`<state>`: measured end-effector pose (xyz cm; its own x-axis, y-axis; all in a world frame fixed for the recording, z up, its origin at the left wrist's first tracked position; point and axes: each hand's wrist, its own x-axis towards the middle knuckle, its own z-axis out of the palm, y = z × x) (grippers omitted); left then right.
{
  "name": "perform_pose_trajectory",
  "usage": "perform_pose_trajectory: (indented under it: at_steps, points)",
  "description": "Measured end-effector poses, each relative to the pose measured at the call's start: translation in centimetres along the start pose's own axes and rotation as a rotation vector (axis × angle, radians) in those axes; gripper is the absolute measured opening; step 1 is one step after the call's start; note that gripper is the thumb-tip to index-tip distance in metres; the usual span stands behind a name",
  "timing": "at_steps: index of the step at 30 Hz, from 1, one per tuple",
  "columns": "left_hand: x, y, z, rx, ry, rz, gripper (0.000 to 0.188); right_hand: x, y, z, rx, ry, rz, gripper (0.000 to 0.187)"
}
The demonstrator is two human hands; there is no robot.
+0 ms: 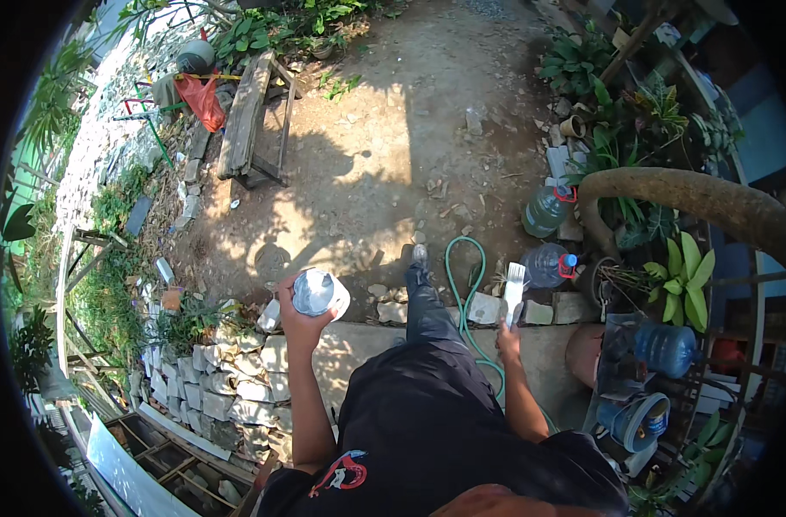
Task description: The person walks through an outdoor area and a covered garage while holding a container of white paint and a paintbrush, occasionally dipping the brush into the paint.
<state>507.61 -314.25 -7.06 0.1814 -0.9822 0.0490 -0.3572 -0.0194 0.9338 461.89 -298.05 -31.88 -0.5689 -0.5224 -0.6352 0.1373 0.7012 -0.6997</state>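
From the head view, here you are over a dirt yard, both arms reaching out ahead of you, and both hands are busy. Your left hand (300,320) is wrapped round a white, round, plastic-looking tub (342,303), held up off the ground out to your left. Your right hand (508,340) is closed on the handle of a flat, white, wide-ended brush (514,289), out to your right and well apart from the tub.

The step in hand looks like holding the two ready: brush and tub aren't touching. Whatever move comes next, it calls for a level tub on the left and a firm, free wrist on the right.

Now the direction: the brush's long axis runs from your fist outward, away from your body, leaning a touch rightward, its wide end farthest from you. The tub's mouth faces up towards your head, so its axis looks roughly upright. Inside there's a silvery-grey surface; from up here, it's hard to say whether that's paint or bare lining.

Near the brush, a thin green hose (448,260) loops across the ground, and a clear, blue-capped plastic bottle (544,265) lies just beyond, on the right.
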Motion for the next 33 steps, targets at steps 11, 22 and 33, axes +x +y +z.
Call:
perform_pose_trajectory:
  at_steps: [11, 22, 33]
  points:
    - [22.7, -6.3, 11.6, -0.028, 0.106, -0.049, 0.085, 27.4, -19.7, 10.4, -0.544, 0.156, -0.370, 0.057]
    - [49.8, -2.1, 22.2, -0.006, 0.024, 0.097, 0.080, 29.3, -73.2, 12.4, -0.189, 0.629, -1.053, 0.034]
    - [83.2, 1.8, 35.2, -0.133, -0.309, 0.181, 0.079, 54.8, -55.4, 29.3, -0.097, 0.083, -0.223, 0.041]
